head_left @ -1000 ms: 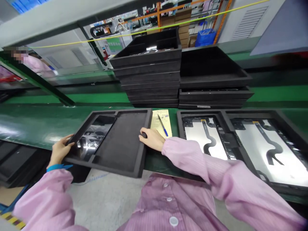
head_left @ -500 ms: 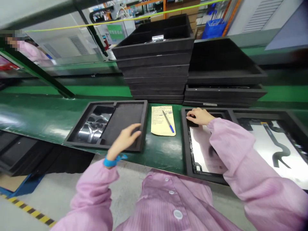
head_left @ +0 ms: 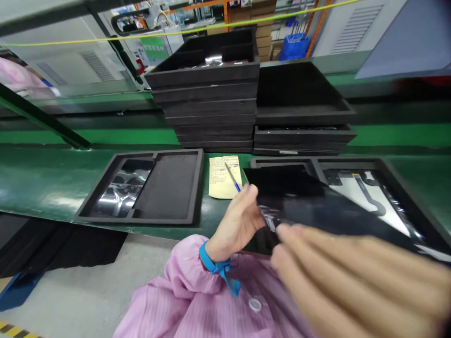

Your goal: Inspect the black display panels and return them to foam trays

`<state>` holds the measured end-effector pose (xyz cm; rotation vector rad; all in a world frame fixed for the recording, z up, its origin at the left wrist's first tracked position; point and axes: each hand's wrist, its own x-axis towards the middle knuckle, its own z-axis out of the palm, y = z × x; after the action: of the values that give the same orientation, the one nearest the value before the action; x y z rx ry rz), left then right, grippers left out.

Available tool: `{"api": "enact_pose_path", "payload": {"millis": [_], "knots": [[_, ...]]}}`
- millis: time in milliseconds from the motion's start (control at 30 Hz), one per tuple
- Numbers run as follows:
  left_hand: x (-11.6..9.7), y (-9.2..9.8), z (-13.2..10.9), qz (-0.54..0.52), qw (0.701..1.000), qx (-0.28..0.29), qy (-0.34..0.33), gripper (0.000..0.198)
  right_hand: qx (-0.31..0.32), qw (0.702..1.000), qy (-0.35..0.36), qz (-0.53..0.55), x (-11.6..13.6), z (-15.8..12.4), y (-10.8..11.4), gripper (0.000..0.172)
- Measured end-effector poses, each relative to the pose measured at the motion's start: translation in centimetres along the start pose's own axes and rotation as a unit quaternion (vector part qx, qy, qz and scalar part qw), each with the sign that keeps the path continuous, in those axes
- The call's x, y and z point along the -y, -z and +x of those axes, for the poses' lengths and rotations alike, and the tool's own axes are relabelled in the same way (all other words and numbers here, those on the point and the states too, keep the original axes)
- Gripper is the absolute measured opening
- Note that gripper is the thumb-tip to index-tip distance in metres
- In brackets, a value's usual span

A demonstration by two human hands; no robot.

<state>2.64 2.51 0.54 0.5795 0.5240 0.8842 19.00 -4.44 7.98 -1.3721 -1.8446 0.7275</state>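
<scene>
A dark, glossy display panel (head_left: 313,206) is tilted above the right black tray (head_left: 287,162), covering most of its left compartment. My left hand (head_left: 237,220), with a blue wrist strap (head_left: 218,267), grips the panel's left edge, thumb on top. My right hand (head_left: 352,272) is large and smeared close to the camera. Its fingertips overlap the panel's near edge beside a shiny strip (head_left: 269,219); whether they grip it I cannot tell. Another panel, silvery with a dark ribbon cable (head_left: 368,195), lies in the tray's right compartment.
Left on the green bench (head_left: 38,183), a black tray (head_left: 197,188) holds a shiny dark sheet (head_left: 123,190). Between the trays lie a yellow note (head_left: 220,180) and a pen (head_left: 232,177). Behind stand a tall tray stack (head_left: 211,112) and a lower stack (head_left: 303,141).
The panel has been lifted from the right tray's left compartment and tilted, its dark face now showing. My left hand has moved right to its edge. My right hand has come nearer the camera.
</scene>
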Motion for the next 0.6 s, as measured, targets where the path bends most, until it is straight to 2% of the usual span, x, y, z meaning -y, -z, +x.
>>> {"api": "enact_pose_path", "payload": {"millis": [33, 67, 100, 167, 200, 233, 300, 367, 433, 533, 600], "knots": [[0.0, 0.0, -0.1, 0.028, 0.999, -0.026, -0.034, 0.049, 0.037, 0.997, 0.054, -0.047, -0.1, -0.6, -0.7, 0.017], [0.1, 0.2, -0.2, 0.056, 0.996, -0.046, -0.057, 0.058, 0.039, 0.99, 0.088, -0.101, -0.7, -0.4, -1.0, 0.023], [0.1, 0.4, -0.3, 0.078, 0.993, -0.058, -0.071, 0.068, 0.016, 0.985, 0.091, -0.145, -1.8, 0.4, -0.9, 0.029], [0.1, 1.0, -0.8, 0.103, 0.989, -0.053, -0.091, 0.082, -0.086, 0.974, 0.012, -0.209, -4.7, 3.2, 0.3, 0.039], [0.1, 1.3, -1.1, 0.107, 0.989, -0.044, -0.095, 0.085, -0.132, 0.959, -0.073, -0.242, -6.4, 4.9, 1.1, 0.039], [0.0, 1.4, -1.4, 0.11, 0.989, -0.032, -0.094, 0.087, -0.145, 0.95, -0.143, -0.239, -8.0, 6.6, 1.7, 0.037], [-0.1, 1.3, -1.9, 0.116, 0.989, -0.013, -0.091, 0.088, -0.14, 0.953, -0.177, -0.2, -10.5, 9.1, 2.4, 0.036], [-0.2, 1.1, -2.2, 0.127, 0.988, -0.002, -0.087, 0.086, -0.151, 0.963, -0.156, -0.161, -11.6, 10.4, 2.2, 0.037], [-0.3, 1.0, -2.2, 0.138, 0.987, 0.001, -0.085, 0.086, -0.201, 0.958, -0.128, -0.159, -11.5, 10.6, 1.4, 0.037], [-0.5, 1.0, -2.0, 0.144, 0.986, -0.016, -0.087, 0.088, -0.276, 0.944, -0.052, -0.174, -9.8, 9.3, 0.2, 0.031], [-0.9, 1.2, -2.0, 0.146, 0.984, -0.03, -0.097, 0.084, -0.276, 0.953, 0.016, -0.122, -8.4, 8.0, -0.2, 0.024]]}}
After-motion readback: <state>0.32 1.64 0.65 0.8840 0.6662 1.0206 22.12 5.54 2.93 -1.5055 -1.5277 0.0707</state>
